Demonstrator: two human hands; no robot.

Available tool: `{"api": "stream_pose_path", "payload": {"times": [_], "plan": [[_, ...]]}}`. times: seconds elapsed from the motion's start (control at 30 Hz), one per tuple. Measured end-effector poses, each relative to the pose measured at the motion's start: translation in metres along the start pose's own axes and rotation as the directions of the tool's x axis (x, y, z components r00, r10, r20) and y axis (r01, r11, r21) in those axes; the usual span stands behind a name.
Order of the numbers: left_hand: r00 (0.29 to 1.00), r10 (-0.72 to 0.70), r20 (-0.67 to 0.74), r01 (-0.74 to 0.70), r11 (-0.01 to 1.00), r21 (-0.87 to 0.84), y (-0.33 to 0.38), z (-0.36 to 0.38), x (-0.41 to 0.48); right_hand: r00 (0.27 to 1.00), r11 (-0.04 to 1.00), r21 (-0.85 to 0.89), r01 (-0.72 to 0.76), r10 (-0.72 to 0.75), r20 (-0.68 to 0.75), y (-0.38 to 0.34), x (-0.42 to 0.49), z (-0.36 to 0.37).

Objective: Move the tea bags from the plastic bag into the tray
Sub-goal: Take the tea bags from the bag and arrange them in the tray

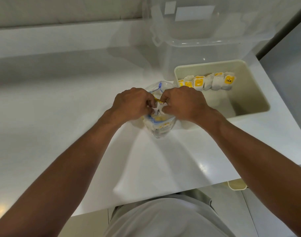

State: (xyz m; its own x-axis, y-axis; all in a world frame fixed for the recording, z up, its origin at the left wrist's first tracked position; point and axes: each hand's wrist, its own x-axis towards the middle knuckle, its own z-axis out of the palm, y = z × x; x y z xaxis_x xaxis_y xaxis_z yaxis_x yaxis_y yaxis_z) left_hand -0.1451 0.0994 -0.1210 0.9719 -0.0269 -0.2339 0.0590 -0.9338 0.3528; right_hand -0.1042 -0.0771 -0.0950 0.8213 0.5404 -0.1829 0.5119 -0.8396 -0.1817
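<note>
White counter (pixel 60 100) — left hand (pixel 131 104) and right hand (pixel 185 103) pinch tea bag (pixel 158 108) over plastic bag (pixel 159 129).

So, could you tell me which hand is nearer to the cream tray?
Right. The right hand sits just left of the tray; the left hand is farther left, across the plastic bag.

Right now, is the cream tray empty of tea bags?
No, a row of tea bags with yellow tags stands along the far side of the tray.
</note>
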Motion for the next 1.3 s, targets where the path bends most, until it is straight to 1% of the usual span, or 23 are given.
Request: {"api": "stream_pose_path", "payload": {"times": [0.1,0.17,0.23,0.33,0.4,0.5,0.53,0.63,0.7,0.77,0.83,0.9,0.93,0.97,1.0,1.03,1.07,1.1,1.13,1.2,1.23,1.3], "plan": [[1.000,0.010,-0.003,-0.011,0.994,-0.110,-0.001,-0.005,0.001,0.999,0.989,0.140,-0.035,0.035,0.003,0.008,0.000,-0.003],[1.000,0.004,-0.023,-0.009,0.974,-0.228,-0.001,-0.011,0.000,0.999,0.972,0.234,-0.026,0.032,-0.024,0.011,-0.001,-0.006],[1.000,-0.014,-0.020,0.006,0.938,-0.347,-0.001,-0.015,0.000,0.999,0.936,0.350,-0.029,0.039,-0.022,0.012,-0.001,-0.009],[0.998,-0.043,0.041,0.059,0.845,-0.531,0.002,-0.018,-0.001,0.994,0.829,0.551,-0.097,0.106,0.016,0.014,0.000,-0.012],[0.997,-0.062,0.056,0.083,0.803,-0.590,0.003,-0.019,0.000,0.990,0.757,0.641,-0.124,0.137,0.031,0.015,0.002,-0.012],[0.993,-0.067,0.098,0.116,0.722,-0.682,0.007,-0.020,0.000,0.985,0.594,0.786,-0.172,0.127,0.120,0.016,0.002,-0.016],[0.992,-0.065,0.112,0.126,0.696,-0.707,0.008,-0.020,0.000,0.983,0.558,0.809,-0.185,0.111,0.148,0.016,0.001,-0.018],[0.991,-0.061,0.123,0.132,0.656,-0.743,0.014,-0.022,-0.001,0.981,0.502,0.843,-0.191,0.069,0.181,0.015,-0.001,-0.020],[0.989,-0.098,0.113,0.149,0.635,-0.758,0.017,-0.022,0.000,0.978,0.456,0.865,-0.208,0.089,0.188,0.014,-0.001,-0.021],[0.984,-0.142,0.106,0.170,0.596,-0.785,0.017,-0.020,0.001,0.969,0.385,0.889,-0.246,0.132,0.211,0.013,-0.001,-0.022],[0.982,-0.145,0.121,0.180,0.527,-0.830,0.017,-0.020,0.000,0.960,0.349,0.896,-0.274,0.161,0.230,0.014,0.000,-0.022],[0.981,-0.125,0.151,0.190,0.423,-0.886,0.016,-0.021,-0.001,0.954,0.316,0.905,-0.286,0.180,0.238,0.016,-0.001,-0.022],[0.979,-0.120,0.163,0.197,0.379,-0.904,0.015,-0.022,-0.001,0.952,0.280,0.916,-0.288,0.187,0.242,0.017,-0.001,-0.023],[0.978,-0.128,0.166,0.202,0.365,-0.909,0.014,-0.023,0.000,0.951,0.240,0.927,-0.287,0.191,0.245,0.018,-0.001,-0.023],[0.975,-0.158,0.156,0.207,0.396,-0.895,0.013,-0.023,0.000,0.950,0.205,0.937,-0.284,0.194,0.245,0.018,-0.002,-0.023],[0.971,-0.197,0.133,0.212,0.466,-0.859,0.012,-0.024,0.001,0.950,0.185,0.942,-0.280,0.197,0.244,0.019,-0.002,-0.023],[0.967,-0.230,0.106,0.218,0.543,-0.811,0.012,-0.024,0.001,0.950,0.178,0.944,-0.278,0.198,0.243,0.019,-0.002,-0.024],[0.965,-0.248,0.087,0.223,0.598,-0.770,0.013,-0.024,0.000,0.950,0.180,0.944,-0.278,0.197,0.243,0.019,-0.003,-0.024],[0.964,-0.253,0.081,0.227,0.622,-0.749,0.014,-0.023,0.000,0.949,0.184,0.942,-0.282,0.196,0.246,0.018,-0.003,-0.024],[0.964,-0.250,0.090,0.230,0.614,-0.755,0.018,-0.022,0.000,0.946,0.173,0.940,-0.293,0.198,0.258,0.016,-0.003,-0.024],[0.963,-0.248,0.103,0.234,0.588,-0.774,0.020,-0.022,0.000,0.943,0.159,0.941,-0.298,0.203,0.264,0.014,-0.003,-0.024],[0.957,-0.245,0.158,0.262,0.485,-0.834,0.022,-0.022,0.000,0.939,0.135,0.943,-0.303,0.209,0.272,0.012,-0.002,-0.024]]}}
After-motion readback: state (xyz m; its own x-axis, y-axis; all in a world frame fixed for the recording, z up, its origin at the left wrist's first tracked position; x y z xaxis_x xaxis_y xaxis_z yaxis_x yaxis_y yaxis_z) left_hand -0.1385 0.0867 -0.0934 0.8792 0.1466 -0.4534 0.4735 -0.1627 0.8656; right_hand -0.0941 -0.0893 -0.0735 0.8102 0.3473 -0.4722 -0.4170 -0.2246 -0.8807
